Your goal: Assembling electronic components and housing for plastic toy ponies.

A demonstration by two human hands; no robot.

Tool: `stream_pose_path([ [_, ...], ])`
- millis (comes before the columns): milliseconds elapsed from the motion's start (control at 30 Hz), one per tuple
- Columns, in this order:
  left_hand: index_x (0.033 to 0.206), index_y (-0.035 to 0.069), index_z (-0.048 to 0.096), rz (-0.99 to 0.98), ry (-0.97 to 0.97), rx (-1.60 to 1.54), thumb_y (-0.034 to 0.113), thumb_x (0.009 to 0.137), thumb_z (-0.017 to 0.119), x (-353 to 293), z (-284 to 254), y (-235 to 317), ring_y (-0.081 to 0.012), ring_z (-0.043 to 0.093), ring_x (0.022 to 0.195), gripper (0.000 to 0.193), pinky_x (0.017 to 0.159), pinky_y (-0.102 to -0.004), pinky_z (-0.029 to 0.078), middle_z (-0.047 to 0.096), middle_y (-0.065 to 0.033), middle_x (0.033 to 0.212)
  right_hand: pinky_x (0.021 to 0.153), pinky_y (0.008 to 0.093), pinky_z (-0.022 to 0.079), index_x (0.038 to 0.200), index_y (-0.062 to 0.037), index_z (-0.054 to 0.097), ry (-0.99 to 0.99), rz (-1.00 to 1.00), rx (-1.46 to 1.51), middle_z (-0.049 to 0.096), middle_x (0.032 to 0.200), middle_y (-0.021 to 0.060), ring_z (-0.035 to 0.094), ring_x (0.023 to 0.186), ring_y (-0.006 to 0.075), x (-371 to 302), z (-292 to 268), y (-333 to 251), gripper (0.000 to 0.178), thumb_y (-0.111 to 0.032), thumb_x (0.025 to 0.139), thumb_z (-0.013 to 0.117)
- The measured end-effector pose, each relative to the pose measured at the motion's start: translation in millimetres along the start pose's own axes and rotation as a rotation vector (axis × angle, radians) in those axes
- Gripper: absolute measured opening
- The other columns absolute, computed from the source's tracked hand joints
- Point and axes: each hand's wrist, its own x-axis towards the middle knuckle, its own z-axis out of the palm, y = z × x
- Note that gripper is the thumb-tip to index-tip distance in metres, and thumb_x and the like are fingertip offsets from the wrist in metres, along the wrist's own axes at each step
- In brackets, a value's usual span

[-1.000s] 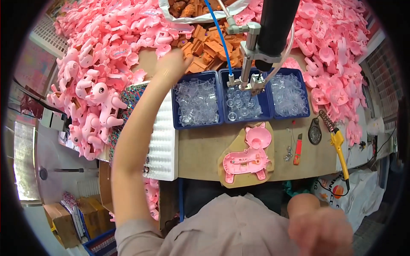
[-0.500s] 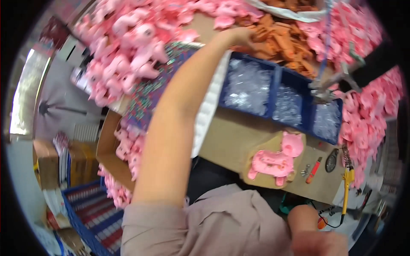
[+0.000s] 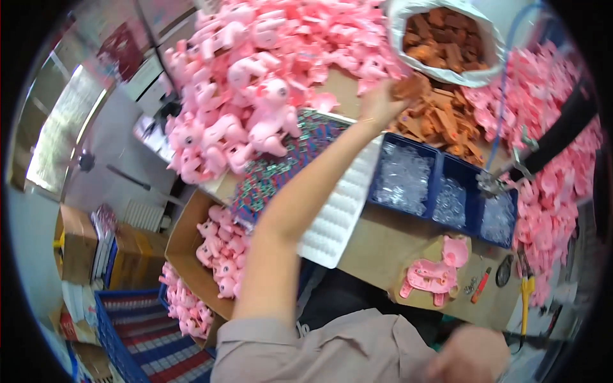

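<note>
My left hand (image 3: 382, 107) reaches far across the table and grips an orange-brown plastic part (image 3: 413, 88) at the edge of a loose pile of similar parts (image 3: 444, 124). My right hand (image 3: 469, 360) is close to my body at the lower edge, smeared by motion, with its fingers unclear. Nearer me, a pink animal-shaped toy half (image 3: 432, 277) lies hollow side up in a tan holder (image 3: 457, 290). Neither hand touches it. Blue bins (image 3: 437, 191) with small clear plastic pieces stand between the pile and the holder.
Heaps of pink toy parts (image 3: 274, 38) cover the back and right. A white bag (image 3: 498, 60) holds more orange-brown parts. Also there: a white ridged tray (image 3: 332, 233), a red-handled tool (image 3: 481, 285), a yellow-handled tool (image 3: 526, 295), a metal clamp (image 3: 504, 182), a cardboard box of toys (image 3: 185, 255).
The view has shifted, so the table sits lower and more to the right. My left hand now holds an orange-brown part at the pile. My right hand stays low near my body, blurred.
</note>
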Motion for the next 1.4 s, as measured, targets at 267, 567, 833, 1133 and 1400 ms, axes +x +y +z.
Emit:
stream_pose_path([
  [267, 0.128, 0.007, 0.038, -0.746, -0.112, -1.056, 0.019, 0.091, 0.057, -227, -15, 168, -0.0163, 0.052, 0.113, 0.043, 0.095, -0.0360, 0.044, 0.051, -0.0059, 0.123, 0.090, 0.0299, 0.044, 0.136, -0.0034, 0.035, 1.222, 0.718, -0.440, 0.045, 0.127, 0.0119, 0.047, 0.115, 0.0187, -70, -39, 65, 0.059, 0.005, 0.081, 0.055],
  [567, 0.117, -0.004, 0.055, -1.046, -0.743, -0.892, 0.029, 0.093, 0.053, -233, 10, 147, -0.0146, 0.061, 0.096, 0.041, 0.086, -0.0293, 0.048, 0.062, -0.0095, 0.107, 0.071, 0.0254, 0.048, 0.118, -0.0007, 0.054, 1.242, 1.081, -0.376, 0.058, 0.108, 0.0066, 0.057, 0.089, 0.0121, -117, -25, -7, 0.041, 0.000, 0.079, 0.067],
  [833, 0.102, -0.002, 0.063, -0.949, -1.236, -0.459, 0.024, 0.084, 0.063, -201, 31, 153, -0.0031, 0.054, 0.074, 0.032, 0.068, -0.0189, 0.044, 0.061, 0.0018, 0.083, 0.064, 0.0338, 0.041, 0.082, -0.0099, 0.064, 0.253, 0.784, -1.308, 0.057, 0.080, 0.0009, 0.054, 0.072, 0.0212, -144, -27, -23, 0.021, -0.016, 0.067, 0.078],
  [1133, 0.123, -0.004, 0.050, -0.758, -0.690, -0.476, 0.013, 0.081, 0.071, -264, 49, 169, -0.0115, 0.057, 0.097, 0.050, 0.084, -0.0240, 0.047, 0.058, -0.0081, 0.112, 0.060, 0.0338, 0.038, 0.084, -0.0068, 0.061, 0.654, 0.616, -1.784, 0.057, 0.082, 0.0044, 0.053, 0.070, 0.0211, -176, -24, 4, 0.025, -0.013, 0.067, 0.078],
  [1400, 0.114, 0.004, 0.061, -0.040, -0.787, -0.236, 0.007, 0.067, 0.074, -253, 24, 161, -0.0277, 0.063, 0.101, 0.049, 0.084, -0.0338, 0.050, 0.065, -0.0113, 0.111, 0.075, 0.0321, 0.047, 0.112, -0.0015, 0.060, 0.565, 0.836, -1.121, 0.060, 0.098, 0.0105, 0.058, 0.086, 0.0248, -155, -21, -27, 0.056, -0.024, 0.066, 0.081],
])
